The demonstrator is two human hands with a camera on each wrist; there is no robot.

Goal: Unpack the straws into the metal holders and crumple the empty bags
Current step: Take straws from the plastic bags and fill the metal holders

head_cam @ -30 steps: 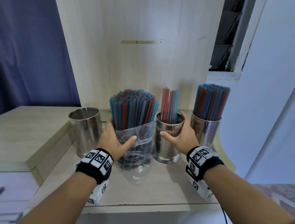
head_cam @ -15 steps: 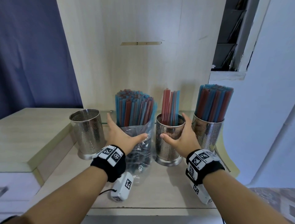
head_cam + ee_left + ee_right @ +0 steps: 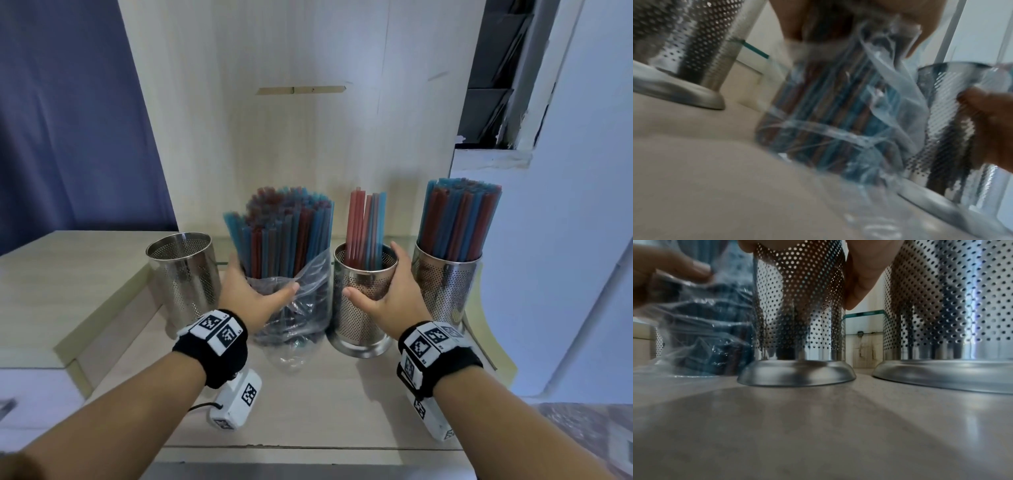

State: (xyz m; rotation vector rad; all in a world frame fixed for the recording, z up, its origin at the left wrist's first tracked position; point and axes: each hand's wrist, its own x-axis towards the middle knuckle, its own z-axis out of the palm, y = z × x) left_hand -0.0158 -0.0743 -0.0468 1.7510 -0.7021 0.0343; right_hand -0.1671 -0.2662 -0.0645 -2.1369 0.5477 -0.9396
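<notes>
From the head camera, our left hand [image 3: 253, 294] wraps the clear bag [image 3: 301, 308] of straws [image 3: 284, 233], standing on the bench [image 3: 308, 394] between the empty left holder [image 3: 185, 274] and the middle holder [image 3: 366, 301], which our right hand [image 3: 387, 298] clasps. The straws stand upright, long axis vertical, open ends up. We judge them light and stiff, the bag slippery, so we should grip the bundle's middle.

The left wrist view is blurred: our fingers [image 3: 795, 19] curl round the film.

At the right wrist, our fingers [image 3: 861, 282] press the perforated holder wall [image 3: 797, 308].
</notes>
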